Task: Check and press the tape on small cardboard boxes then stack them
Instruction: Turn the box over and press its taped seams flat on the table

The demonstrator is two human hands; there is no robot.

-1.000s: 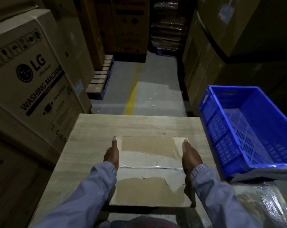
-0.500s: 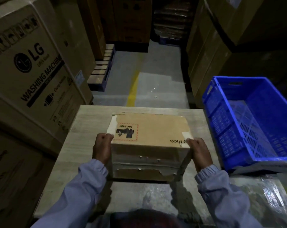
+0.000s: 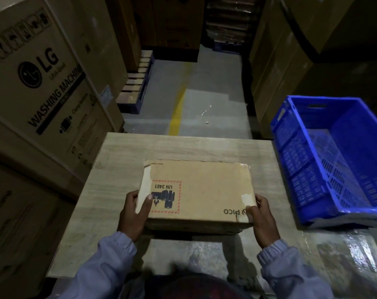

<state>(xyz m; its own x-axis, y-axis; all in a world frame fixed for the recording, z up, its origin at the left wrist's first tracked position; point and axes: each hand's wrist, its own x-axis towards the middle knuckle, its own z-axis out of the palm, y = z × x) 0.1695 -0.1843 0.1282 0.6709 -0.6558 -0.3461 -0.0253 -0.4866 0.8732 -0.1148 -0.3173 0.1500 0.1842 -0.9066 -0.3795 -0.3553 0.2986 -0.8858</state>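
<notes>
**One box, two hands, both gripping**

Nearest in, two pale blue sleeves lead to two hands, and between them is one small cardboard box [image 3: 205, 190].

The left hand [image 3: 135, 214] grips the box's eight o'clock corner. Its thumb lies on top, across a pale strip of tape [image 3: 144, 186] and the edge of the one red-bordered "UN 3481" label [image 3: 166, 196]. The other fingers curl round the left side wall.

The right hand [image 3: 262, 221] grips the four o'clock corner. Its thumb presses the top just below a torn patch of tape [image 3: 247, 199], and its fingers wrap down the right side. So the box sits squarely between the two hands, with a thumb on top at each near corner.

The box is over the middle of one light wooden table [image 3: 122, 173]. I cannot tell whether its underside rests flat on it.

At the box's four to five o'clock lies a crinkled sheet of clear plastic [image 3: 345, 255]. At two o'clock, just off the table's right edge, stands one blue slotted crate [image 3: 334, 160].

At ten o'clock is a big carton printed "LG washing machine" [image 3: 43, 87]. Far off at twelve, a yellow line [image 3: 179, 108] runs down the grey floor between stacked cartons.
</notes>
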